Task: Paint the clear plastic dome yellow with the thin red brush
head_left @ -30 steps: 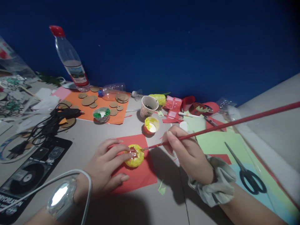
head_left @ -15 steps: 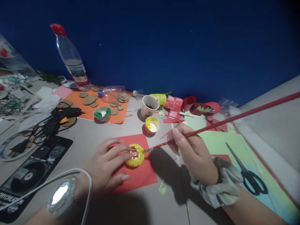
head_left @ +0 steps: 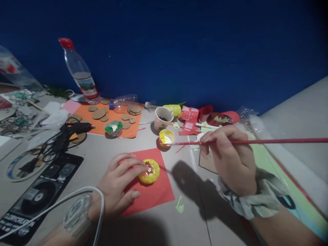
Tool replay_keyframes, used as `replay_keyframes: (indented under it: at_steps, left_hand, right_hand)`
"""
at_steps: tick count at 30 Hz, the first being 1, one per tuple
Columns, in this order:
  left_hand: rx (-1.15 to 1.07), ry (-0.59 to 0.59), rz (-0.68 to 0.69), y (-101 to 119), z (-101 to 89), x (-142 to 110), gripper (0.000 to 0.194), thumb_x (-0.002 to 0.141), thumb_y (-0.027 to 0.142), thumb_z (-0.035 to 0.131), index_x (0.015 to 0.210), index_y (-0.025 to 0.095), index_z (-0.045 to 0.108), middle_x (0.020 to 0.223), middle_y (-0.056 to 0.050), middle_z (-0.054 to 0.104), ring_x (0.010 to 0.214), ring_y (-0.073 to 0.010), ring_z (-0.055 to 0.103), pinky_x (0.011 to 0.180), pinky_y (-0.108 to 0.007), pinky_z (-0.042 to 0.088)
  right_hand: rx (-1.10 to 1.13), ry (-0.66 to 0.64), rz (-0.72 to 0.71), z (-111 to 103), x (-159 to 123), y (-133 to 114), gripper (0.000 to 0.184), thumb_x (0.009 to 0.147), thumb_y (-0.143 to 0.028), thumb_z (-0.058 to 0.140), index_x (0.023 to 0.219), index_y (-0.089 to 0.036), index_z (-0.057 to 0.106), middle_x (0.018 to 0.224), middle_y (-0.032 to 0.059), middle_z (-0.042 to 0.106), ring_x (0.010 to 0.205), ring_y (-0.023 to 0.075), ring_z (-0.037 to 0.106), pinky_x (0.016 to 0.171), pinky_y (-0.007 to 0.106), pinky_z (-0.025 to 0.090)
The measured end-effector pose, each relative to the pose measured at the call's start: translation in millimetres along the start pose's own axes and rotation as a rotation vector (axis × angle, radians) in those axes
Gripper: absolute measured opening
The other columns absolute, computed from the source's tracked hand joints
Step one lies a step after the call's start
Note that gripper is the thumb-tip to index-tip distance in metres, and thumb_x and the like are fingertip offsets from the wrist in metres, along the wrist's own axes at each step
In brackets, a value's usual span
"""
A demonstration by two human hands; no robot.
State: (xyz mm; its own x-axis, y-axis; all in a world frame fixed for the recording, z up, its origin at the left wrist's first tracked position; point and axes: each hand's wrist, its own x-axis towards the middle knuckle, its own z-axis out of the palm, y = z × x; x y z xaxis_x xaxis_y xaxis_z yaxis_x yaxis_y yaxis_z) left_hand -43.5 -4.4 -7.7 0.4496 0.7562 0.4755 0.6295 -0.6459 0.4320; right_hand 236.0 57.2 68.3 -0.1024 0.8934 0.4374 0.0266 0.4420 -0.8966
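My left hand point(head_left: 116, 186) rests on a red paper sheet point(head_left: 153, 191), its fingertips pressing a small round piece painted yellow point(head_left: 149, 171). My right hand point(head_left: 230, 159) pinches a long red paintbrush point(head_left: 269, 141) held almost level. The brush tip reaches into a small cup of yellow paint point(head_left: 166, 137) just beyond the red sheet. A grey scrunchie sits on my right wrist and a watch on my left.
A paper cup with dark liquid point(head_left: 163, 118) stands behind the paint cup. An orange sheet point(head_left: 112, 118) carries cardboard discs and a green paint cup point(head_left: 113, 128). A water bottle point(head_left: 79, 73), a glue gun point(head_left: 74, 129) and red paper scraps point(head_left: 194, 118) lie around.
My right hand lifted the brush off the yellow piece and swung its tip back to the yellow paint cup. My left hand stayed on the piece.
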Motion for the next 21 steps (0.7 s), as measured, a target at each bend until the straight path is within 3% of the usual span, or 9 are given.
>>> replay_keyframes:
  at_steps: [3,6,10,13,15,17,19,21]
  left_hand:
    - [-0.011,0.021,-0.033,2,-2.1,1,0.049,0.102,0.054,0.028,0.129,0.023,0.055,0.12,-0.008,0.061,0.12,-0.0274,0.045,0.107,-0.046,0.037]
    - [-0.038,0.024,-0.128,3,-1.2,4,0.049,0.099,0.054,0.04,0.134,0.021,0.046,0.126,-0.01,0.059,0.12,-0.0286,0.045,0.105,-0.049,0.038]
    - [-0.091,0.05,-0.215,2,0.4,6,0.053,0.099,0.055,0.038,0.138,0.02,0.042,0.131,-0.012,0.057,0.122,-0.0291,0.044,0.104,-0.049,0.04]
    - [-0.055,0.085,-0.215,-1,-0.6,6,0.049,0.101,0.05,0.033,0.135,0.018,0.046,0.129,-0.013,0.058,0.121,-0.0288,0.046,0.104,-0.049,0.039]
    - [-0.034,0.101,-0.203,-2,-1.4,5,0.045,0.101,0.046,0.033,0.133,0.017,0.048,0.127,-0.013,0.058,0.121,-0.0286,0.046,0.105,-0.049,0.038]
    - [-0.022,0.111,-0.185,-3,-2.0,5,0.041,0.101,0.042,0.033,0.129,0.018,0.052,0.126,-0.012,0.059,0.122,-0.0281,0.046,0.106,-0.049,0.037]
    - [-0.016,0.117,-0.168,-3,-2.4,4,0.037,0.101,0.04,0.034,0.121,0.02,0.058,0.126,-0.011,0.059,0.122,-0.0277,0.046,0.107,-0.049,0.036]
    - [-0.002,0.129,-0.157,-1,-3.0,3,0.032,0.099,0.037,0.038,0.111,0.021,0.063,0.125,-0.01,0.06,0.121,-0.0275,0.046,0.107,-0.049,0.037]
  right_hand:
    - [0.001,0.051,-0.001,-2,6,7,0.018,0.099,-0.032,0.054,0.084,-0.024,0.06,0.068,-0.0018,0.06,0.059,0.0142,0.055,0.059,0.031,0.043]
    - [-0.038,0.013,0.004,-3,11,16,0.018,0.101,-0.035,0.051,0.088,-0.025,0.059,0.069,-0.0016,0.06,0.061,0.0155,0.058,0.062,0.032,0.047]
    - [-0.259,-0.068,-0.19,-8,22,21,0.02,0.101,-0.038,0.047,0.093,-0.025,0.06,0.078,0.0028,0.065,0.072,0.0193,0.063,0.069,0.037,0.05]
    - [-0.412,-0.181,-0.31,-10,34,16,0.025,0.097,-0.045,0.051,0.085,-0.027,0.061,0.081,0.006,0.066,0.077,0.0229,0.062,0.075,0.044,0.05]
    - [-0.378,-0.188,-0.246,-7,45,7,0.027,0.093,-0.05,0.056,0.08,-0.027,0.061,0.076,0.0049,0.064,0.074,0.0223,0.061,0.074,0.043,0.05]
    - [-0.133,-0.018,-0.044,-1,55,-3,0.029,0.095,-0.049,0.05,0.079,-0.026,0.056,0.067,0.0001,0.057,0.06,0.0168,0.055,0.061,0.035,0.049]
    - [0.027,-0.002,0.153,3,61,-12,0.026,0.096,-0.043,0.049,0.079,-0.025,0.054,0.061,-0.0026,0.052,0.053,0.0134,0.051,0.055,0.031,0.046]
    - [-0.003,0.034,0.062,4,62,-15,0.022,0.095,-0.039,0.055,0.079,-0.024,0.056,0.063,-0.0026,0.056,0.056,0.0122,0.054,0.057,0.028,0.046]
